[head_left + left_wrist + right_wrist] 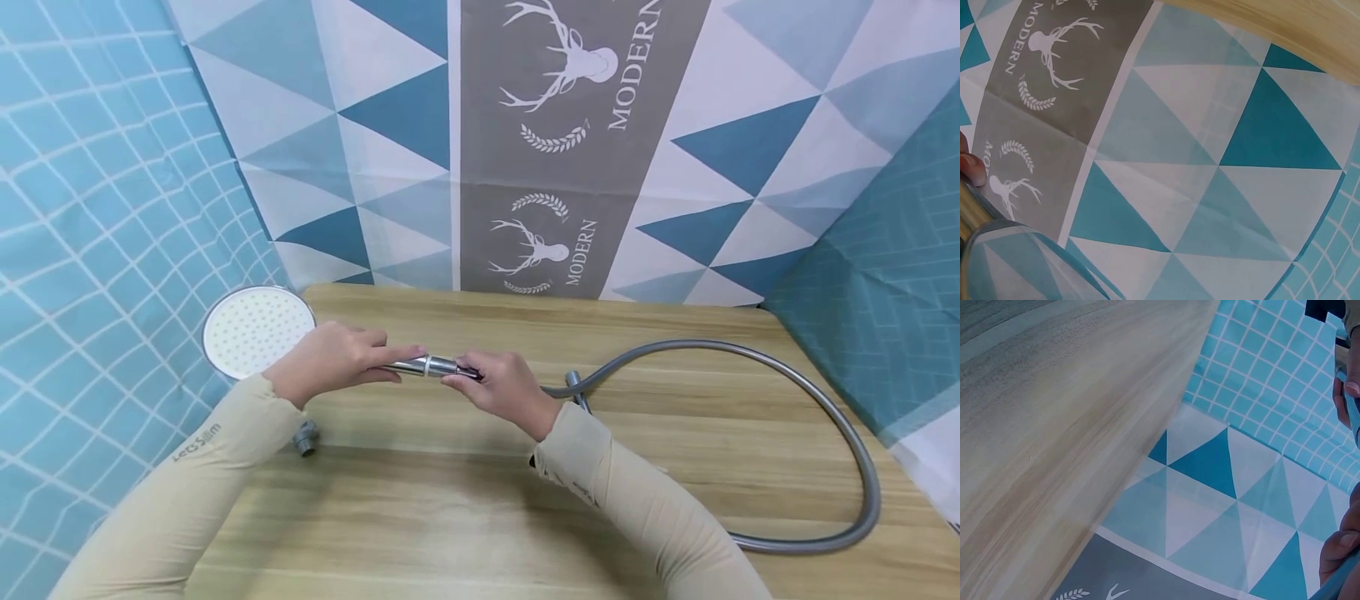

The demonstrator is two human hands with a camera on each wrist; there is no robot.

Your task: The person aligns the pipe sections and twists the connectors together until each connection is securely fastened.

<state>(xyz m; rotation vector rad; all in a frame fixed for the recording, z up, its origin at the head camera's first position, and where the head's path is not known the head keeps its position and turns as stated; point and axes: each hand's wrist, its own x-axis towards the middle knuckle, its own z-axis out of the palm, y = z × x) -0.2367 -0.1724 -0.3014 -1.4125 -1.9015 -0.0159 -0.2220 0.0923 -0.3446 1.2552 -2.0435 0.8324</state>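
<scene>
In the head view my left hand (330, 357) grips the handle of a round shower head (258, 332), its pale nozzle face turned up. My right hand (508, 390) pinches the metal connector (444, 367) of a grey shower hose (851, 429), in line with the handle and against its end. Whether the two are joined I cannot tell. The shiny back of the shower head (1019, 262) fills the lower left of the left wrist view. Only parts of the hands show at the right edge of the right wrist view.
A small grey fitting (306, 437) lies on the wooden tabletop (450, 517) near my left forearm. A metal piece (576, 387) lies beside the hose, beyond my right wrist. The hose loops across the right side. Patterned sheets (397, 125) stand behind and at both sides.
</scene>
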